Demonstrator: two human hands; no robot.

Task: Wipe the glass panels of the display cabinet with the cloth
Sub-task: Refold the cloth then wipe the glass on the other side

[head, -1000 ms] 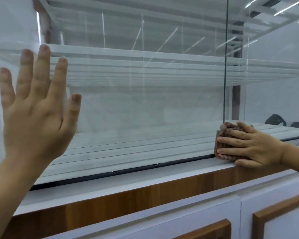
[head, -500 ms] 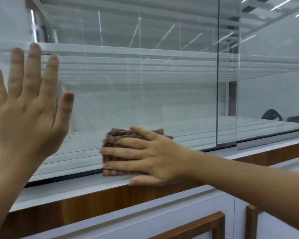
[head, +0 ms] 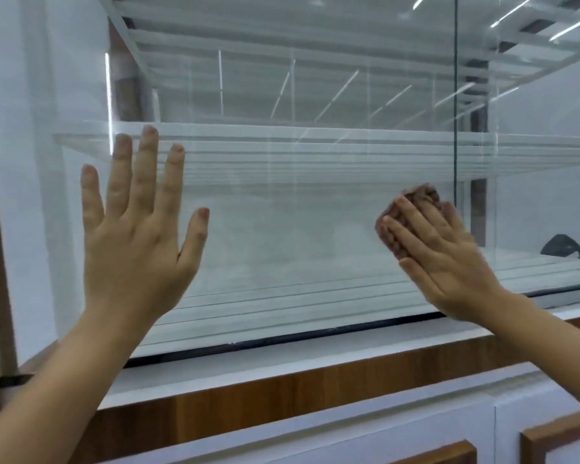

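Observation:
A large glass panel (head: 282, 212) fronts the display cabinet, with white slatted shelves behind it. My left hand (head: 138, 239) lies flat on the left part of the glass, fingers spread and straight. My right hand (head: 439, 256) presses a folded reddish-brown cloth (head: 412, 209) against the glass with straight fingers, close to the panel's vertical right edge (head: 456, 95). Most of the cloth is hidden under my fingers and palm.
A white ledge (head: 282, 356) and a wood strip (head: 282, 393) run below the glass. White cabinet doors with wood handles (head: 449, 453) sit lower. A second glass panel (head: 533, 162) continues to the right, with a dark object (head: 563, 246) behind it.
My right hand slid the cloth left along the bottom of the glass, then back right and up to mid height. My left hand stayed flat on the glass.

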